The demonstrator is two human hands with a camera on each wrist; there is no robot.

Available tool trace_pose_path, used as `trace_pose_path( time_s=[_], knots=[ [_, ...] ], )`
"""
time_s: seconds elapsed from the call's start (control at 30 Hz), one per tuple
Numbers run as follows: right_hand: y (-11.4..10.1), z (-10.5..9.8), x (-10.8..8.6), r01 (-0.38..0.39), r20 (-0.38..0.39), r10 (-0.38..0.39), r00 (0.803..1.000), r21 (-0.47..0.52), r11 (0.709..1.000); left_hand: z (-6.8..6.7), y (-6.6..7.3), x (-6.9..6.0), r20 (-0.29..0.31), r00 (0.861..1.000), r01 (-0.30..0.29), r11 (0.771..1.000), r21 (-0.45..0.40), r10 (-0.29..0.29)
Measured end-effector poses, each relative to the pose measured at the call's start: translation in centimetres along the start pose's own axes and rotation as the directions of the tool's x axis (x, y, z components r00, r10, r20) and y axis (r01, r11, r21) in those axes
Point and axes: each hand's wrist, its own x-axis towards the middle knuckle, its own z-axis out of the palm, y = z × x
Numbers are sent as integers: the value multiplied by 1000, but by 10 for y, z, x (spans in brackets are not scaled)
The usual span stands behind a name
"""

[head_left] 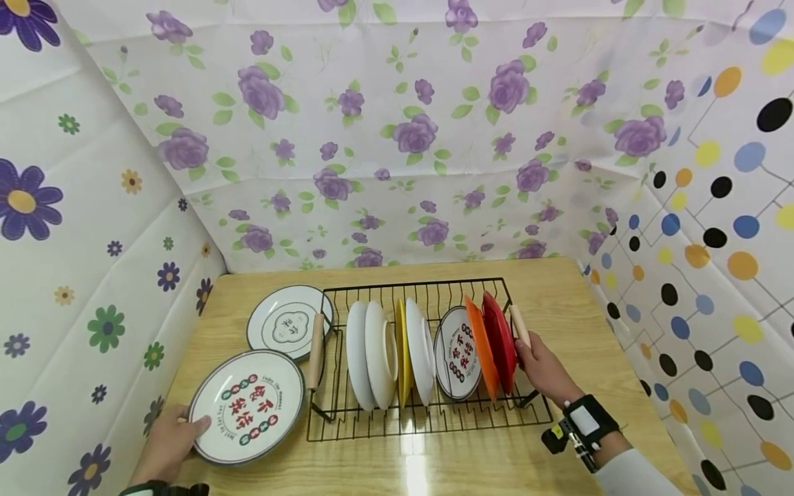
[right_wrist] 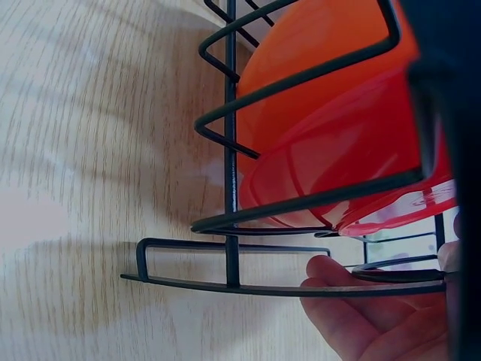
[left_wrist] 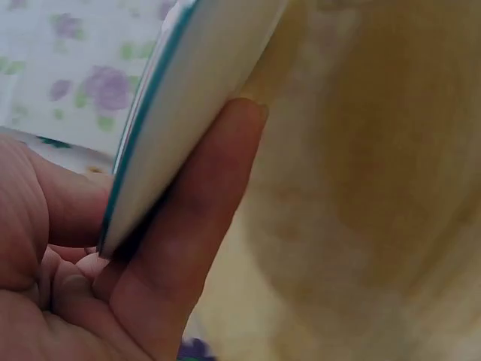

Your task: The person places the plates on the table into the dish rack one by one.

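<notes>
My left hand [head_left: 169, 441] pinches the left edge of a round white plate [head_left: 279, 406] with a dark rim and red lettering, tilted beside the rack. In the left wrist view the plate [left_wrist: 188, 98] shows edge-on between thumb and fingers. On the table behind it lies another white plate [head_left: 263, 320] with a grey emblem, its near edge hidden. At the black wire dish rack's [head_left: 434, 427] right end, my right hand [head_left: 548, 368] holds the frame by the wooden handle [head_left: 520, 324]. The right wrist view shows these fingers [right_wrist: 338, 301] by the wires.
Several plates stand upright in the rack, including a yellow plate [head_left: 402, 351], a lettered white plate [head_left: 457, 355], an orange plate [head_left: 480, 344] and a red plate [head_left: 499, 337]. Another wooden handle [head_left: 316, 348] is at the left end. Patterned sheets [head_left: 384, 200] enclose the wooden table [head_left: 372, 468].
</notes>
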Motion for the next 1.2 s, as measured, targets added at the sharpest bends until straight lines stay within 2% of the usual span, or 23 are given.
trace_pose_path(
  time_s=[0.13, 0.3, 0.43, 0.53, 0.7, 0.93, 1.07, 1.13, 1.2],
  knots=[
    [-1, 0, -1, 0, 5, 0, 1000, 6, 1000, -15, 17, -8, -30, 999, -23, 999, -37, 21],
    [-1, 0, -1, 0, 13, -1, 1000, 6, 1000, -29, 46, -22, 7, 996, -88, 989, -120, 89],
    [-2, -1, -2, 6, 8, -6, 1000, 13, 1000, -29, 74, -34, 31, 984, -168, 974, -151, 174],
    [-2, -2, -2, -1, 5, 0, 1000, 17, 1000, -24, 94, -43, 75, 968, -225, 960, -167, 240],
    [-3, -4, -6, -31, 3, 31, 1000, 5, 1000, -9, 128, -58, 154, 932, -294, 933, -209, 328],
    [-9, -12, -9, -47, -9, 47, 999, -44, 998, 25, 180, -78, 239, 861, -375, 879, -294, 448],
    [-24, -23, -11, -21, -21, 21, 1000, -38, 999, 49, 206, -89, 270, 817, -412, 843, -347, 510],
    [-39, -30, -13, 5, -38, -6, 999, -31, 1000, 60, 216, -94, 291, 791, -428, 826, -367, 539],
    [-57, -37, -16, 47, -64, -49, 997, -25, 999, 69, 225, -98, 309, 771, -438, 815, -378, 557]
  ],
)
